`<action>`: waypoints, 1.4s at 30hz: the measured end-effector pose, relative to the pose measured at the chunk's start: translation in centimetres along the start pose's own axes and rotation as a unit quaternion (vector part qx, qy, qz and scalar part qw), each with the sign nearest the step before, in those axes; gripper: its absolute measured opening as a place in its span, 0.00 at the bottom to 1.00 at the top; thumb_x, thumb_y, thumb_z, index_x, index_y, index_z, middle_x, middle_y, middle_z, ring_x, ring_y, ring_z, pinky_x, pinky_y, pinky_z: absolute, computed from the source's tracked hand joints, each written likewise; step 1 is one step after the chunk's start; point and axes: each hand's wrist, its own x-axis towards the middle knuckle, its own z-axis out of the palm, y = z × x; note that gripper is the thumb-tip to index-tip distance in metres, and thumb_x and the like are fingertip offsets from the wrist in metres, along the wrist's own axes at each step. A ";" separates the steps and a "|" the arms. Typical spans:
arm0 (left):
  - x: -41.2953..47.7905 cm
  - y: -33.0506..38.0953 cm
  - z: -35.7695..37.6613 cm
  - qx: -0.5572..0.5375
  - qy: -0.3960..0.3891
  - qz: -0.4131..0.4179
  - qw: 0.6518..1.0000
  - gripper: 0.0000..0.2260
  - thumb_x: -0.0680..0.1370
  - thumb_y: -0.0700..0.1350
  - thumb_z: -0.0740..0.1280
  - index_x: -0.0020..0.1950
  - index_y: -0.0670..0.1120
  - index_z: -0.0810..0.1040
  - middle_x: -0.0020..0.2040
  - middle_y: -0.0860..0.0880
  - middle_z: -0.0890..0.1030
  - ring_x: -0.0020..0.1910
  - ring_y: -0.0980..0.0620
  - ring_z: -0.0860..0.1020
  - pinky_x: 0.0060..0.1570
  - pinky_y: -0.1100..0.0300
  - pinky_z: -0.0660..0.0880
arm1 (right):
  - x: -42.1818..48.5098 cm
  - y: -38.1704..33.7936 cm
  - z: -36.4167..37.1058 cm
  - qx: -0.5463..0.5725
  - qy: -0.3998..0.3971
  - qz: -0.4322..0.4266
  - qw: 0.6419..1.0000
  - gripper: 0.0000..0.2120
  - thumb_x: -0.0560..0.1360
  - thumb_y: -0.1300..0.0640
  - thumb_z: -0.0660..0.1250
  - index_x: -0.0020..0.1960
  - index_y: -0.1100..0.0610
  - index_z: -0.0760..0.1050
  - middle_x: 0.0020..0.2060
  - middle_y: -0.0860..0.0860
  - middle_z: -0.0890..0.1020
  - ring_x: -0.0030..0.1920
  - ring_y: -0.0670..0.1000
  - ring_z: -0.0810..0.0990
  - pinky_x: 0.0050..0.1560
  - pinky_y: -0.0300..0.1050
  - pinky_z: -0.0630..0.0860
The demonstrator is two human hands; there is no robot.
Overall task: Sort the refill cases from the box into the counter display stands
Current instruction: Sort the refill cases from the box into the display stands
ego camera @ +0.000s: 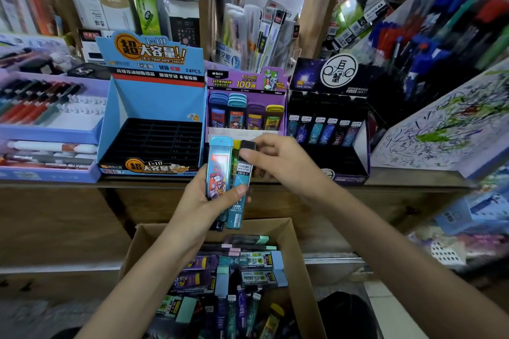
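Held cases: small bundle of flat plastic refill cases (234, 215) at frame centre, in front of the counter edge and above the box. The front one is a light-blue case with cartoon print (219, 170), beside it a slim teal case with black cap (243, 173). A yellow-green one sits between them, mostly hidden.
Left hand: left hand (201, 201) wraps the lower part of the bundle, thumb across the front, gripping it.
Right hand: right hand (278, 162) pinches the cap end of the slim teal case; looks set to pull it from the bundle.
Box: open brown cardboard box (293, 256) at bottom centre, piled with loose mixed cases (237, 281) in purple, teal, dark blue and mint-capped. Plenty still to sort.
Purple stand: purple cardboard display stand (245, 82) at centre, just behind the hands. Back row has four columns of cases: blue, light-blue, purple, yellow. Front row is hidden by the hands.
Black stand: black cardboard display stand (308, 77) right of centre, with one row of six slim cases; front slots look bare.
Blue stand: blue cardboard display stand (154, 96) left of centre; its black slotted tray shows no cases.
Progress: early to middle, by my judgement. Two stands partly filled, one unfilled.
Next: slim teal case likely goes to the black stand, since it matches that row.
Around: pen trays (49, 118) at left, scribbled test paper (440, 135) at right.
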 end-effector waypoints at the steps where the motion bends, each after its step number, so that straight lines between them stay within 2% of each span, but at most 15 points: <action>1: 0.0 -0.2 0.2 0.005 -0.001 -0.004 1.000 0.19 0.67 0.43 0.71 0.58 0.48 0.75 0.46 0.49 0.84 0.42 0.51 0.83 0.40 0.65 0.77 | -0.2 0.3 0.1 0.017 0.010 0.000 1.000 0.03 0.76 0.55 0.67 0.47 0.54 0.76 0.38 0.49 0.81 0.32 0.37 0.77 0.29 0.30 0.71; 5: 0.0 -0.7 0.5 0.010 -0.008 -0.015 1.000 0.21 0.67 0.46 0.72 0.60 0.48 0.75 0.50 0.48 0.84 0.46 0.50 0.83 0.41 0.64 0.78 | -0.4 1.1 -1.1 0.046 0.060 0.008 0.997 0.03 0.75 0.59 0.69 0.47 0.57 0.76 0.39 0.54 0.82 0.30 0.40 0.78 0.29 0.34 0.73; 8: 0.2 -0.7 0.6 0.021 -0.005 -0.013 1.000 0.22 0.67 0.45 0.72 0.60 0.47 0.75 0.50 0.48 0.84 0.48 0.52 0.83 0.41 0.64 0.78 | -0.4 1.2 -3.1 0.067 0.090 0.001 0.994 0.02 0.74 0.62 0.68 0.45 0.56 0.76 0.33 0.50 0.82 0.29 0.42 0.78 0.29 0.35 0.75; 11: 0.2 -0.7 0.5 0.028 -0.007 -0.013 0.999 0.20 0.69 0.43 0.70 0.60 0.45 0.73 0.46 0.45 0.84 0.43 0.50 0.83 0.36 0.61 0.79 | -0.1 0.4 -6.9 0.098 0.164 -0.030 0.981 0.05 0.73 0.63 0.69 0.43 0.54 0.76 0.32 0.47 0.83 0.32 0.43 0.80 0.30 0.35 0.75; 14: 0.2 -0.8 0.3 0.044 -0.002 -0.010 0.999 0.15 0.72 0.38 0.68 0.58 0.44 0.73 0.43 0.45 0.85 0.40 0.50 0.83 0.35 0.60 0.80 | 0.7 -0.4 -11.0 0.062 0.237 -0.051 0.968 0.06 0.73 0.62 0.70 0.44 0.54 0.74 0.32 0.45 0.83 0.32 0.43 0.81 0.30 0.35 0.76; 16: 0.1 -0.8 0.3 0.050 -0.005 -0.012 0.999 0.13 0.74 0.36 0.67 0.57 0.44 0.73 0.43 0.45 0.85 0.40 0.50 0.83 0.35 0.60 0.80 | 1.7 -0.5 -12.7 0.007 0.259 -0.054 0.964 0.06 0.73 0.61 0.70 0.43 0.53 0.74 0.30 0.46 0.82 0.30 0.43 0.80 0.30 0.36 0.76; 19: -0.1 -0.8 0.4 0.055 -0.004 -0.011 0.998 0.13 0.74 0.37 0.68 0.57 0.46 0.73 0.43 0.45 0.85 0.41 0.50 0.84 0.34 0.62 0.79 | 3.1 0.3 -13.1 -0.099 0.249 -0.041 0.962 0.06 0.73 0.60 0.71 0.44 0.54 0.74 0.33 0.49 0.80 0.32 0.45 0.80 0.37 0.43 0.78; 21: -0.2 -0.9 0.3 0.051 0.003 -0.013 0.999 0.13 0.73 0.37 0.68 0.56 0.47 0.73 0.44 0.45 0.85 0.41 0.50 0.84 0.33 0.63 0.78 | 3.7 1.0 -12.4 -0.131 0.234 -0.039 0.963 0.06 0.72 0.60 0.71 0.46 0.55 0.75 0.34 0.50 0.78 0.36 0.49 0.78 0.42 0.48 0.78; 26: -0.4 -1.0 0.2 0.047 0.014 -0.018 0.999 0.13 0.73 0.37 0.68 0.56 0.47 0.74 0.44 0.45 0.85 0.40 0.51 0.84 0.32 0.64 0.77 | 4.2 2.1 -11.0 -0.150 0.207 -0.060 0.965 0.07 0.72 0.61 0.71 0.50 0.59 0.77 0.41 0.57 0.79 0.40 0.50 0.77 0.45 0.44 0.77; 29: -0.5 -1.0 0.1 0.045 0.018 -0.017 0.999 0.13 0.73 0.36 0.68 0.55 0.47 0.74 0.43 0.45 0.85 0.40 0.51 0.84 0.32 0.64 0.77 | 4.3 2.1 -11.1 -0.171 0.185 -0.071 0.965 0.08 0.72 0.61 0.72 0.50 0.60 0.79 0.39 0.53 0.78 0.36 0.46 0.75 0.45 0.43 0.77; 31: -0.5 -1.0 0.2 0.043 0.019 -0.016 0.999 0.13 0.73 0.36 0.68 0.55 0.46 0.74 0.43 0.45 0.85 0.40 0.51 0.84 0.32 0.64 0.77 | 4.5 2.4 -10.9 -0.191 0.169 -0.071 0.964 0.08 0.71 0.61 0.72 0.49 0.59 0.79 0.39 0.51 0.76 0.36 0.47 0.75 0.44 0.42 0.76; 34: -0.6 -0.9 0.4 0.038 0.017 -0.015 0.999 0.13 0.73 0.36 0.68 0.56 0.47 0.73 0.44 0.45 0.85 0.40 0.51 0.84 0.32 0.64 0.77 | 5.0 3.3 -10.2 -0.206 0.197 -0.070 0.956 0.09 0.72 0.60 0.72 0.50 0.60 0.79 0.35 0.48 0.74 0.32 0.46 0.74 0.38 0.36 0.76; 38: -0.8 -0.8 0.7 0.038 0.009 -0.016 0.999 0.14 0.73 0.38 0.68 0.57 0.48 0.74 0.45 0.46 0.85 0.42 0.50 0.84 0.33 0.64 0.77 | 5.4 4.2 -9.2 -0.223 0.222 -0.075 0.946 0.10 0.73 0.59 0.71 0.54 0.59 0.79 0.35 0.46 0.74 0.34 0.45 0.74 0.47 0.48 0.80; 42: -0.9 -0.8 0.9 0.034 0.005 -0.008 0.999 0.14 0.73 0.37 0.68 0.56 0.48 0.74 0.44 0.45 0.85 0.41 0.51 0.84 0.33 0.64 0.77 | 5.5 4.0 -8.7 -0.255 0.224 -0.087 0.937 0.12 0.74 0.57 0.70 0.56 0.57 0.78 0.34 0.44 0.72 0.33 0.42 0.72 0.49 0.46 0.77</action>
